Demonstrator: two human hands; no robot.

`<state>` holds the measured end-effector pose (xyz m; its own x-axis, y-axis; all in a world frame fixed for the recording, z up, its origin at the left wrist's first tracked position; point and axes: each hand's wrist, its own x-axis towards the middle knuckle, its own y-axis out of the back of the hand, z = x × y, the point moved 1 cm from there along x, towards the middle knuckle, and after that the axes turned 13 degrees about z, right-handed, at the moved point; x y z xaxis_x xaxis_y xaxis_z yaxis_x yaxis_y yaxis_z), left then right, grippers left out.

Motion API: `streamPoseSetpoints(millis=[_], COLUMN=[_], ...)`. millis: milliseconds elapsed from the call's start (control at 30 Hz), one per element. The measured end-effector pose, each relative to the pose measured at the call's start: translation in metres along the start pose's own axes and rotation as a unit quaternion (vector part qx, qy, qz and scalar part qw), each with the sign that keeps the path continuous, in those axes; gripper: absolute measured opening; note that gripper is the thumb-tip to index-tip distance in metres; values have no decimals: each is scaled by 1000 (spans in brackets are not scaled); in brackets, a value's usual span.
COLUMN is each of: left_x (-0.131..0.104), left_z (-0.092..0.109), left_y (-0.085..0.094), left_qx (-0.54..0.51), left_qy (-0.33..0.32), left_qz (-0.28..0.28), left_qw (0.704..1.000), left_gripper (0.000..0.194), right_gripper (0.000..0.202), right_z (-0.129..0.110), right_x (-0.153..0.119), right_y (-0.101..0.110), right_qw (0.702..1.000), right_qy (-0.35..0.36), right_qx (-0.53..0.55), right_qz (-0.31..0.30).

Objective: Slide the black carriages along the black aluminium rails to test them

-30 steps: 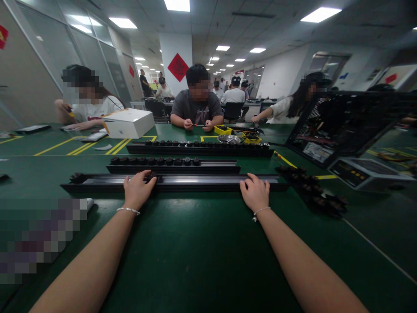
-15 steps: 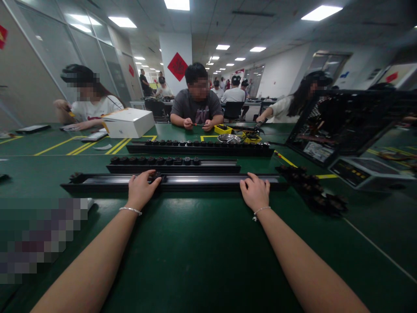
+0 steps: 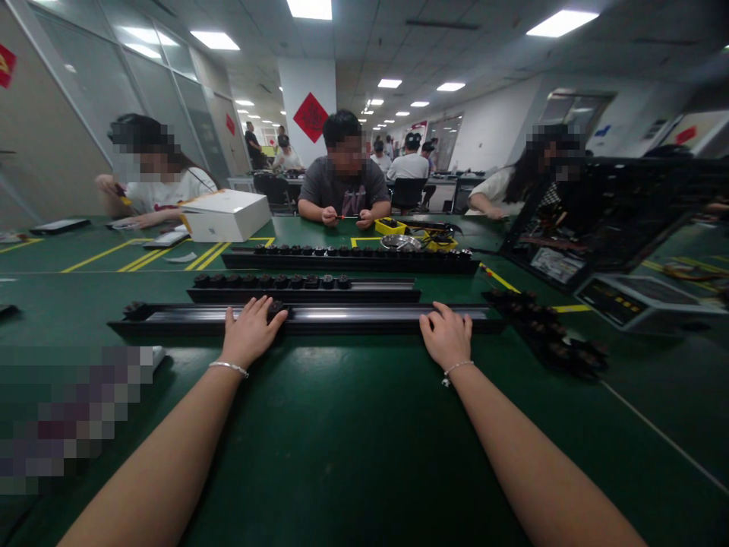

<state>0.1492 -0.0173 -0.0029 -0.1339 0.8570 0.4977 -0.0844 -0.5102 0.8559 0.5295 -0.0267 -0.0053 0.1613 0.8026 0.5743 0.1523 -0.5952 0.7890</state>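
A long black rail (image 3: 353,319) with a shiny metal channel lies crosswise on the table in front of me. My left hand (image 3: 249,332) rests over its left half, thumb and index finger around a small black knob-like part (image 3: 276,308) in the channel. Its other fingers lie across the rail and hide some of it. Farther right, my right hand (image 3: 447,334) grips the same rail, thumb and fingers curled over its near side. Another black part (image 3: 134,310) sits at the rail's left end.
Behind lie a shorter rail (image 3: 387,295) carrying several black parts and a longer filled rail (image 3: 342,262). A row of loose black parts (image 3: 547,334), a grey device (image 3: 643,304) and an open computer case (image 3: 586,220) stand right. A white box (image 3: 231,216) and co-workers are across the table.
My left hand has shifted slightly right along the rail, its fingers lying flatter beside the small black part. My right hand stays put. The co-worker at right has drawn an arm back.
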Motion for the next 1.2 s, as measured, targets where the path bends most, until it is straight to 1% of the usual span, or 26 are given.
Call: streamPoseSetpoints(millis=[367,800,1033,1200], left_x=[-2,-5,-5,-4], left_z=[6,15,15,15], left_y=[2,3,1,1], left_qx=[-1,-3,1,16], left_qy=[-13,-36,-40,-41], left_qz=[1,-4,0,-11], left_qw=[1000,999,999,999], left_gripper=[59,62,61,63], right_gripper=[44,46,46,45], right_z=[-1,0,0,0], right_x=[0,1,0,0], right_y=[1,0,1,0], right_qw=[1000,1000,1000,1000], right_qy=[-2,-3,-2,-3], right_qx=[-3,2,7,0], right_qz=[-2,-9,-10,-8])
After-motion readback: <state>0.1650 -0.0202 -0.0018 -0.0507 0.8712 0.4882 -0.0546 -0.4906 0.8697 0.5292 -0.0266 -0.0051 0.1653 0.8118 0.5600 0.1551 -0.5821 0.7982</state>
